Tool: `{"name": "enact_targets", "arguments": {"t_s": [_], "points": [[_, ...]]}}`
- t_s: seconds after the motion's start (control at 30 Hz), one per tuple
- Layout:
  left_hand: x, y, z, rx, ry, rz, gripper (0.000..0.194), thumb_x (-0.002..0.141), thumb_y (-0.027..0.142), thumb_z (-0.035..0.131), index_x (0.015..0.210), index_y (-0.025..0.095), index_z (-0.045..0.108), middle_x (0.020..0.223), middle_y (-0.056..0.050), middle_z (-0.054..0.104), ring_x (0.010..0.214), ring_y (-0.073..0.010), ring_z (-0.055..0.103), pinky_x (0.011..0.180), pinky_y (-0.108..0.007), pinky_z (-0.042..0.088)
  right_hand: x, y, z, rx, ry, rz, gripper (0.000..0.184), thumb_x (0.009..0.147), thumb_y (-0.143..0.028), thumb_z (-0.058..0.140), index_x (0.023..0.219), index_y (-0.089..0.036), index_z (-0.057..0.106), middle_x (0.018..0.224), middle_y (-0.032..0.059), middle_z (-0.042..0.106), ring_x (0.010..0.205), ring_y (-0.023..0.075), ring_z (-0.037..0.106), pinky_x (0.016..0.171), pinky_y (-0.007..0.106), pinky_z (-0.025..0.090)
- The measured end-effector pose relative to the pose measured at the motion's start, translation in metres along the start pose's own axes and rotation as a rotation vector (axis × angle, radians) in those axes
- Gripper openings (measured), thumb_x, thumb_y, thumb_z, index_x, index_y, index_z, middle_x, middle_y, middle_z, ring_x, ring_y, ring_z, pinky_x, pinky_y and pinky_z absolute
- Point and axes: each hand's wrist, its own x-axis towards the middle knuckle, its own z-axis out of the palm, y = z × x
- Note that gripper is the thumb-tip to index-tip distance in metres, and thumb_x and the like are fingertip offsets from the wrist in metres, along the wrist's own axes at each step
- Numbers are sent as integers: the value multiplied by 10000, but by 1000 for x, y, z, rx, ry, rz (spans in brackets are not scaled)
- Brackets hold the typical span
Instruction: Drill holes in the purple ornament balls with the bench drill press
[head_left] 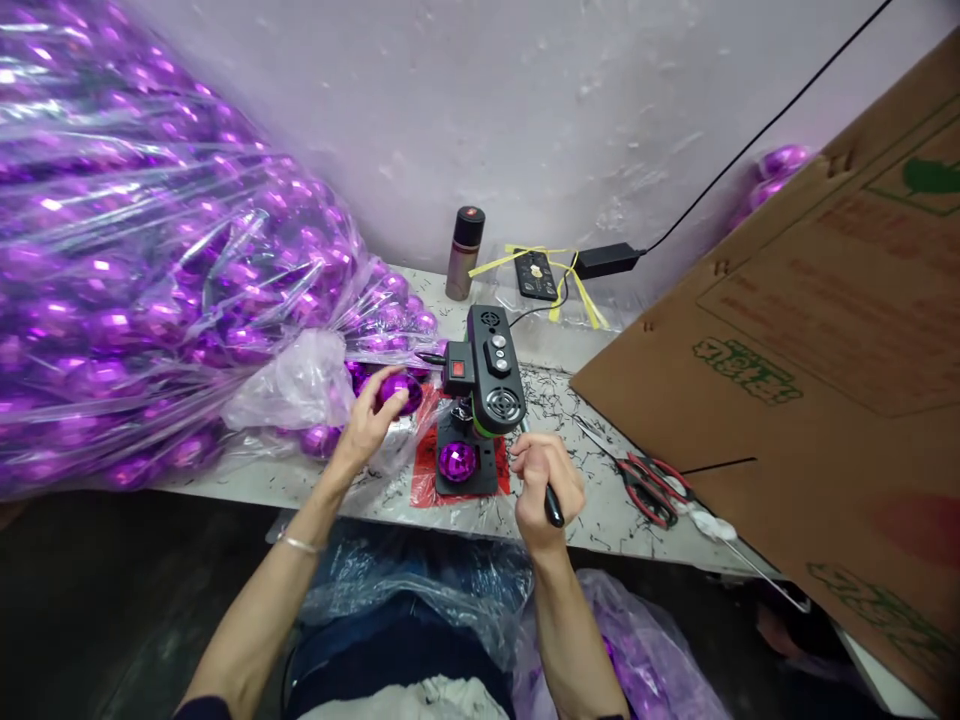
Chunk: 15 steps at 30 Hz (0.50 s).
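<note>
My left hand (pixel 369 418) has its fingers closed around a shiny purple ball (pixel 403 392), just left of a small black machine (pixel 496 370). The machine has two round grilles, buttons and a red rocker switch. On its black base plate (pixel 470 481) rests a faceted purple ball (pixel 457 461). To the right of the machine, my right hand (pixel 550 488) is wrapped around a black-ended handle (pixel 554 507); a pale rod shows above the fist, towards the machine. Whether the rod joins the machine is hidden.
Large clear bags of purple balls (pixel 285 250) fill the left. Red-handled scissors (pixel 652 487) lie right, beside a tall cardboard box (pixel 795 350). Behind stand a bottle (pixel 465 255), a phone (pixel 535 274) and a black power adapter (pixel 607 260). Dark shavings litter the table (pixel 600 525).
</note>
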Motion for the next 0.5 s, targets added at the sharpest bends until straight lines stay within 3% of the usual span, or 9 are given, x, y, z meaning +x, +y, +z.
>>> {"name": "enact_targets", "arguments": {"t_s": [0.1, 0.23, 0.37, 0.5], "points": [[-35, 4, 23, -179, -54, -69, 603, 940, 606, 543, 1384, 200, 579, 1347, -108, 679, 1229, -276, 646, 1079, -412, 507, -1, 1, 0, -1, 6, 12, 315, 976, -108, 448, 700, -209, 560, 686, 2, 616, 653, 141, 612, 556, 286, 421], [-64, 0, 46, -264, -242, -69, 661, 869, 653, 643, 1324, 174, 632, 1294, -127, 711, 1207, -308, 665, 1085, -449, 510, -1, 1, -1, -11, -11, -15, 306, 977, -103, 446, 713, -210, 559, 697, 0, 618, 679, 143, 622, 591, 291, 452], [-76, -4, 48, -406, -160, -200, 672, 853, 677, 650, 1299, 175, 638, 1318, -135, 690, 1248, -331, 642, 1043, -470, 550, -1, 0, -1, 4, -15, -27, 302, 971, -85, 449, 715, -211, 550, 690, -11, 604, 699, 137, 626, 595, 279, 446], [-75, 0, 51, -774, -151, -455, 674, 845, 653, 673, 1339, 202, 585, 1218, -111, 722, 1026, -279, 741, 870, -447, 644, -2, 0, 0, -1, -7, -8, 305, 975, -91, 446, 714, -212, 547, 690, -9, 603, 697, 143, 626, 602, 286, 449]]}}
